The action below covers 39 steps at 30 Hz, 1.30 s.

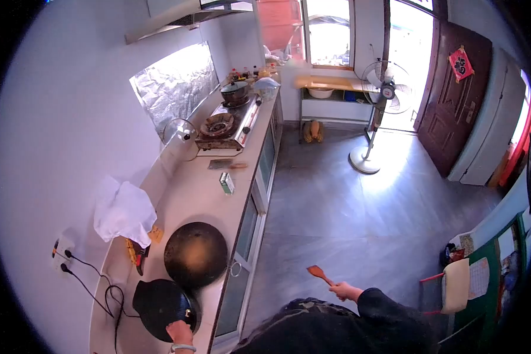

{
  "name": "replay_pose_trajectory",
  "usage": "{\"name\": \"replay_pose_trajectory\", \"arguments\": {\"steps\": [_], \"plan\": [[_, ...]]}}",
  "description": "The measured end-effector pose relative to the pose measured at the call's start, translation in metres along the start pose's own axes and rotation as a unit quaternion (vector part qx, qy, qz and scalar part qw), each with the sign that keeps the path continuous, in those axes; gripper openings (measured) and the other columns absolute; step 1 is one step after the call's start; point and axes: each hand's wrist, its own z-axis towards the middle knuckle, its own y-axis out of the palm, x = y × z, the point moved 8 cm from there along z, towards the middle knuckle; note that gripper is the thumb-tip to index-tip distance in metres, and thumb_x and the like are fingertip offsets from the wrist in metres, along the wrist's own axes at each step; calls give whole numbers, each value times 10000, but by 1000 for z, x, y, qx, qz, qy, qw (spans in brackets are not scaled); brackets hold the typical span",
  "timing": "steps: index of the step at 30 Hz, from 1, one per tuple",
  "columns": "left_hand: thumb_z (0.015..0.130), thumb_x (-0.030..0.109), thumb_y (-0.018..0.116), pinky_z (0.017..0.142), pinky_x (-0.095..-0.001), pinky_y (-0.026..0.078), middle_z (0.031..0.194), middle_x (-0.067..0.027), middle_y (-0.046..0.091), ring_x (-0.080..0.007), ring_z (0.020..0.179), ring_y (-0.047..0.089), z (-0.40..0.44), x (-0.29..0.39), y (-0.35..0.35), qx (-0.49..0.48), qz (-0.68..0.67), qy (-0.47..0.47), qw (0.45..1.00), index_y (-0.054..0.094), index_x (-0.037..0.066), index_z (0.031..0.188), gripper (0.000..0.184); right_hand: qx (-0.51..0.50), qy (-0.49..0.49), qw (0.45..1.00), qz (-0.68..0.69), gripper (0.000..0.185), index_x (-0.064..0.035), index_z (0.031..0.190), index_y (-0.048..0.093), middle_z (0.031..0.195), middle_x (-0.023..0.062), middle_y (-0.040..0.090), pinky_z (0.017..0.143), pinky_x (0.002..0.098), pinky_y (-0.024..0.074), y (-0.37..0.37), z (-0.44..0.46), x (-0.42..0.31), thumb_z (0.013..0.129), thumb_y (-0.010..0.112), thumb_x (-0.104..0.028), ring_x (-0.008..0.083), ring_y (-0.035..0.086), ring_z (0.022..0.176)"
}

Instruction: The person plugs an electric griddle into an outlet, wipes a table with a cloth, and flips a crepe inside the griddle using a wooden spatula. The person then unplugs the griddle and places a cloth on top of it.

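A reddish-brown wooden spatula (318,273) is gripped by its handle in my right hand (345,291), held out over the floor away from the counter. My left hand (180,332), with a pale band at the wrist, is closed at the near edge of a black electric pan (156,307) on the counter; the exact part it grips is hidden under the fingers. Just behind that pan sits a round dark wok (196,255) with a brownish middle. Two black cords lie beside the electric pan, running from a wall socket (63,253).
Along the counter (183,189) stand a white cloth (124,212), a small green-white box (226,183), a cleaver (221,164), a glass lid (181,139), and a gas stove (230,124) bearing a lidded pot (235,92). A standing fan (387,92) and a chair (456,285) occupy the floor.
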Motion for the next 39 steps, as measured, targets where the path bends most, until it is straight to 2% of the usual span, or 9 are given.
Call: {"name": "replay_pose_trajectory", "arguments": {"steps": [4, 7, 10, 14, 17, 18, 25, 28, 39], "plan": [[666, 292, 721, 672, -397, 492, 723, -148, 649, -302, 737, 639, -1, 3, -7, -21, -8, -15, 1000, 674, 34, 674, 263, 80, 29, 990, -108, 314, -5, 810, 592, 557, 45, 482, 388, 302, 363, -53, 11, 74, 813, 623, -317, 155, 456, 440], [691, 290, 700, 721, -398, 487, 814, -151, 660, -299, 792, 638, -3, 6, -13, -41, -8, -13, 999, 684, 44, 730, 249, 85, 98, 984, -123, 321, 17, 820, 621, 559, 49, 498, 408, 304, 378, -53, -15, 69, 784, 660, -300, 163, 464, 443], [701, 294, 697, 744, -403, 477, 838, -151, 661, -292, 837, 636, -4, 9, -20, -37, -11, -23, 999, 690, 53, 745, 245, 87, 28, 988, -123, 317, 21, 822, 631, 569, 48, 505, 416, 313, 372, -52, 39, 95, 767, 668, -289, 165, 470, 451], [704, 271, 688, 732, -414, 465, 798, -167, 652, -311, 815, 627, -6, 10, -23, -33, -28, -16, 999, 683, 46, 723, 226, 62, -37, 991, -110, 279, 9, 756, 602, 564, 39, 497, 409, 327, 357, -24, 57, 53, 753, 661, -264, 164, 471, 444], [709, 276, 686, 747, -388, 448, 785, -129, 662, -278, 811, 631, -4, 5, -10, -25, -24, -23, 999, 694, 86, 712, 190, 25, -3, 993, -112, 350, 32, 822, 605, 609, 55, 544, 475, 346, 410, 4, 16, -15, 775, 653, -311, 184, 518, 514], [711, 277, 683, 744, -387, 449, 779, -126, 662, -275, 806, 631, -4, 4, -7, -24, -25, -24, 999, 693, 88, 709, 189, 5, -12, 996, -93, 304, 26, 808, 576, 595, 37, 500, 425, 327, 372, 13, 6, -32, 794, 647, -269, 155, 465, 472], [715, 275, 677, 729, -381, 456, 775, -121, 664, -267, 795, 635, -7, 7, -21, -9, -21, -30, 999, 693, 107, 708, 169, -3, 12, 987, -163, 298, 40, 853, 546, 598, 48, 499, 391, 344, 379, 20, 27, -31, 799, 633, -240, 181, 485, 461], [734, 185, 585, 722, -383, 460, 771, -115, 665, -265, 805, 633, -4, 4, -10, -34, -25, -32, 999, 692, 112, 700, 133, -9, 23, 987, -160, 294, 32, 839, 543, 577, 44, 489, 386, 340, 377, 16, 30, -21, 787, 643, -240, 183, 484, 450], [728, 111, 523, 708, -393, 439, 727, -124, 660, -253, 782, 633, -8, 8, -21, -12, -38, -31, 999, 682, 87, 684, 166, 16, -58, 960, -272, 309, 17, 730, 577, 560, 55, 547, 435, 309, 412, 11, 15, -49, 757, 661, -279, 150, 516, 460]]}}
